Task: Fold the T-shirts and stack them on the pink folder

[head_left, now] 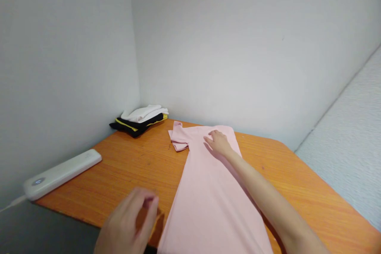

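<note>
A pale pink short-sleeved garment [208, 190], a T-shirt or a dress, lies lengthwise on the wooden table [143, 166]. One sleeve sticks out at its far left; no sleeve shows along the right edge. Reaching over the cloth, my right hand [219, 141] has its fingers spread near the far end and seems to rest on the fabric. My left hand [127, 222] is slightly blurred, left of the garment's near part. Its fingers curl in to meet the thumb with no object visible in them, and it looks apart from the cloth. The garment's near end runs out of view.
Folded clothes, white [145, 113] on top of black and yellow [133, 127], are stacked in the far left corner. At the left edge lies a long white device [65, 172] with a cable [13, 203]. Walls [223, 47] border the table behind and at the left.
</note>
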A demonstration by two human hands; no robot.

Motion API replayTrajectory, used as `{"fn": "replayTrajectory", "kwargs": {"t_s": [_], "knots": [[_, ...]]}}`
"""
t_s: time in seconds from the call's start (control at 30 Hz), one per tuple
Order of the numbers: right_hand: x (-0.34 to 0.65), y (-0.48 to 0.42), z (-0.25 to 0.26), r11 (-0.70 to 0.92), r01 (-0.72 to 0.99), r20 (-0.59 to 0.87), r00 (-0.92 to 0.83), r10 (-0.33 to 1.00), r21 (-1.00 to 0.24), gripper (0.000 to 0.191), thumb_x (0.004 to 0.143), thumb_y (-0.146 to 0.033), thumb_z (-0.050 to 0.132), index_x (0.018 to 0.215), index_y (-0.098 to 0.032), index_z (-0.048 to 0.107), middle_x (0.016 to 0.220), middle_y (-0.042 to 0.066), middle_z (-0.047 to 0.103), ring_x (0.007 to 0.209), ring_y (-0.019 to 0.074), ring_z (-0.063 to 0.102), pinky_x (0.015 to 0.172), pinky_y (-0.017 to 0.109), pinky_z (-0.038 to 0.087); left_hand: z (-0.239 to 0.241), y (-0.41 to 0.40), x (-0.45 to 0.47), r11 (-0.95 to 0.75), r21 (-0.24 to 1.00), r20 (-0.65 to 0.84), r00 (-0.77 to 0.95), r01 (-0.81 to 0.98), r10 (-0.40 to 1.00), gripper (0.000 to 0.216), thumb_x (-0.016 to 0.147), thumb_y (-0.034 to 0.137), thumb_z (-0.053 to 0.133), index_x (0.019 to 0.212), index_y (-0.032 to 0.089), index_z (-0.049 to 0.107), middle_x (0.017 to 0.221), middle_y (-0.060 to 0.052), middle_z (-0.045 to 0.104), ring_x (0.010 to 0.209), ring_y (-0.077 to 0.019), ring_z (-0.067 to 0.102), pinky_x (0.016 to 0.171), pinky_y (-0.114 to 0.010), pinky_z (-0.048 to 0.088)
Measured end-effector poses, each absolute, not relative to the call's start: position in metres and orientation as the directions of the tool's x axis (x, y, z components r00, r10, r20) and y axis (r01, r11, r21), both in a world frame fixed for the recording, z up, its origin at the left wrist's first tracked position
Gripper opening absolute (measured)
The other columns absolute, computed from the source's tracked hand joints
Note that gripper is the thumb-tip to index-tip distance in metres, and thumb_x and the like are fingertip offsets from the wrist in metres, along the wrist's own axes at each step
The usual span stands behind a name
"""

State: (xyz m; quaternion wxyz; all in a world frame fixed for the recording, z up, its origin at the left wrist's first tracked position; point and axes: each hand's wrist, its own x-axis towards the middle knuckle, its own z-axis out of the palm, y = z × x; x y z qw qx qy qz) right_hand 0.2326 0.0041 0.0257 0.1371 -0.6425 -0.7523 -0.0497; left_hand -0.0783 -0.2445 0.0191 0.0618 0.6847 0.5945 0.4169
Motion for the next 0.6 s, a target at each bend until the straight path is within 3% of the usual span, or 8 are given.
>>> {"fn": "replayTrajectory", "kwargs": {"t_s": [0.1, 0.17, 0.27, 0.4, 0.5, 0.6], "knots": [[0.181, -0.017, 0.028, 0.254, 0.951, 0.344, -0.183, 0.921, -0.176, 0.041, 0.093, -0.05, 0.046, 0.106, -0.014, 0.06, 0.107, 0.016, 0.063, 0.101, 0.0274, 0.056, 0.089, 0.036, 0.041, 0.055, -0.162, -0.065, -0.269, 0.414, 0.44, 0.067, 0.869, 0.895, 0.025, 0.095, 0.034, 0.041, 0.092, 0.021, 0.062, 0.096, -0.006, 0.069, 0.09, -0.0194, 0.064, 0.083, -0.03, 0.049], [0.158, -0.028, 0.027, 0.269, 0.948, 0.336, -0.201, 0.92, -0.17, 0.043, 0.09, -0.053, 0.049, 0.102, -0.014, 0.06, 0.103, 0.017, 0.063, 0.099, 0.0295, 0.056, 0.085, 0.037, 0.041, 0.065, -0.106, -0.051, -0.208, 0.315, 0.339, 0.094, 0.926, 0.936, 0.023, 0.093, 0.028, 0.042, 0.095, 0.018, 0.063, 0.103, -0.009, 0.069, 0.097, -0.0206, 0.063, 0.086, -0.029, 0.046], [0.145, -0.033, 0.025, 0.273, 0.948, 0.278, -0.222, 0.935, -0.161, 0.033, 0.089, -0.041, 0.052, 0.101, -0.012, 0.061, 0.102, 0.019, 0.065, 0.097, 0.0305, 0.057, 0.08, 0.036, 0.041, 0.057, -0.046, -0.029, -0.185, 0.273, 0.24, 0.119, 0.944, 0.964, 0.024, 0.088, 0.035, 0.052, 0.088, 0.016, 0.067, 0.098, -0.012, 0.071, 0.096, -0.0239, 0.065, 0.081, -0.029, 0.047], [0.16, -0.025, 0.032, 0.35, 0.911, 0.269, -0.289, 0.919, -0.217, 0.016, 0.085, -0.023, 0.053, 0.095, -0.015, 0.063, 0.096, 0.012, 0.067, 0.091, 0.0239, 0.059, 0.073, 0.029, 0.04, 0.038, -0.019, -0.019, -0.176, 0.243, 0.123, 0.149, 0.954, 0.981, 0.02, 0.076, 0.036, 0.066, 0.071, 0.017, 0.069, 0.084, -0.012, 0.072, 0.086, -0.0263, 0.068, 0.072, -0.029, 0.048], [0.182, -0.013, 0.04, 0.465, 0.828, 0.195, -0.423, 0.885, -0.315, 0.008, 0.083, -0.025, 0.061, 0.083, -0.018, 0.065, 0.085, 0.005, 0.069, 0.08, 0.0181, 0.06, 0.068, 0.025, 0.039, 0.036, -0.011, -0.03, -0.137, 0.235, 0.078, 0.122, 0.962, 0.99, 0.016, 0.072, 0.033, 0.068, 0.071, 0.017, 0.069, 0.083, -0.012, 0.073, 0.085, -0.0271, 0.069, 0.071, -0.029, 0.048], [0.205, 0.005, 0.045, 0.412, 0.84, 0.172, -0.375, 0.911, -0.354, 0.021, 0.092, -0.032, 0.052, 0.088, -0.017, 0.067, 0.087, 0.005, 0.07, 0.08, 0.0171, 0.062, 0.072, 0.025, 0.042, 0.044, 0.009, -0.044, -0.068, 0.253, 0.091, 0.046, 0.965, 0.995, 0.021, 0.079, 0.035, 0.061, 0.084, 0.016, 0.07, 0.092, -0.015, 0.073, 0.092, -0.0289, 0.068, 0.075, -0.031, 0.048]]}}
